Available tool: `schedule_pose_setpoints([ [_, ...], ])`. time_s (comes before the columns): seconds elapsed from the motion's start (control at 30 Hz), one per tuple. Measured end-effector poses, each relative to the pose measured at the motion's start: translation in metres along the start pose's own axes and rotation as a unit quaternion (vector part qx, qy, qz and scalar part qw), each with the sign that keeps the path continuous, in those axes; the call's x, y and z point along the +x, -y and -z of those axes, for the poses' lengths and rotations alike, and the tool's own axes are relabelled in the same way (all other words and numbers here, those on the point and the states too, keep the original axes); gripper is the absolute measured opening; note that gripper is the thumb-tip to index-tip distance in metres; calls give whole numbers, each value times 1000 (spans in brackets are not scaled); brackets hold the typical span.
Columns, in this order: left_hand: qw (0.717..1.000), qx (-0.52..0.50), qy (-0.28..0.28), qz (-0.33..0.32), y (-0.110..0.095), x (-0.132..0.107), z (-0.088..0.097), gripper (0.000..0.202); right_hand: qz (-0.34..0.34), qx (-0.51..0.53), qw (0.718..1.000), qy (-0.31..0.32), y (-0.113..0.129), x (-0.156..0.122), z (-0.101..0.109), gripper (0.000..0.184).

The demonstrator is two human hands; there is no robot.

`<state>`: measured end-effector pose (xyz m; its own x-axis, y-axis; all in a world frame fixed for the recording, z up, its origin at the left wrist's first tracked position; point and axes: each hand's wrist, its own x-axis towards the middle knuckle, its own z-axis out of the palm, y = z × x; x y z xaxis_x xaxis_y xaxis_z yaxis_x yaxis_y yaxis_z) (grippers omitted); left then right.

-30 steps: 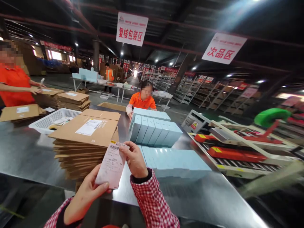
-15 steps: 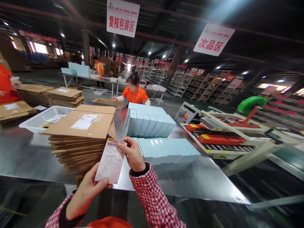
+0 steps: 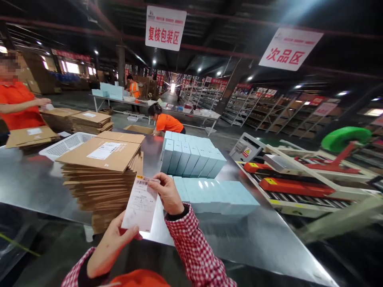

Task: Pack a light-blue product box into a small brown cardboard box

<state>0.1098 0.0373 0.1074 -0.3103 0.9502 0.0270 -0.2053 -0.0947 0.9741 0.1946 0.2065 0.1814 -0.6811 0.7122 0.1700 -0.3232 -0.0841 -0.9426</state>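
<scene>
A white shipping label [image 3: 140, 207] with a barcode near its top is held up in front of me, tilted. My left hand [image 3: 112, 243] pinches its lower left edge, thumb across the front. At the upper right corner, my right hand [image 3: 168, 193] grips it between thumb and fingers. Just behind the label, on the left, rises a tall stack of flattened cardboard boxes [image 3: 98, 153]; the top one bears a white label. Light blue boxes stand in upright rows [image 3: 191, 153] beyond my right hand, with a lower row [image 3: 215, 193] lying nearer.
The metal table [image 3: 239, 243] carries all this. A white plastic basket [image 3: 67, 145] sits behind the cardboard. One co-worker in orange [image 3: 19, 103] stands at the left; another [image 3: 169, 121] bends over across the table. A roller conveyor machine [image 3: 299, 187] stands at the right.
My view has turned slightly left. Both hands keep the same hold on the label. The co-worker across the table has bent down; the left one shows more fully.
</scene>
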Motion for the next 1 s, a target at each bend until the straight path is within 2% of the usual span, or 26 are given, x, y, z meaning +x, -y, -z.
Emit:
schedule_pose_setpoints([
  [0.17, 999, 39, -16, -9, 13, -3, -10, 37, -6, 6, 1000, 21, -3, 0, 10, 32],
  [0.4, 999, 35, -38, 1, 24, -6, -24, 36, 4, 12, 999, 44, -2, -3, 21, 29],
  [0.7, 998, 2, -52, 24, 33, -7, -41, 44, 4, 16, 999, 32, -9, -9, 37, 27],
  [1.0, 997, -24, -67, 35, 40, -11, -57, 42, 6, -7, 1000, 17, -16, -15, 52, 26],
])
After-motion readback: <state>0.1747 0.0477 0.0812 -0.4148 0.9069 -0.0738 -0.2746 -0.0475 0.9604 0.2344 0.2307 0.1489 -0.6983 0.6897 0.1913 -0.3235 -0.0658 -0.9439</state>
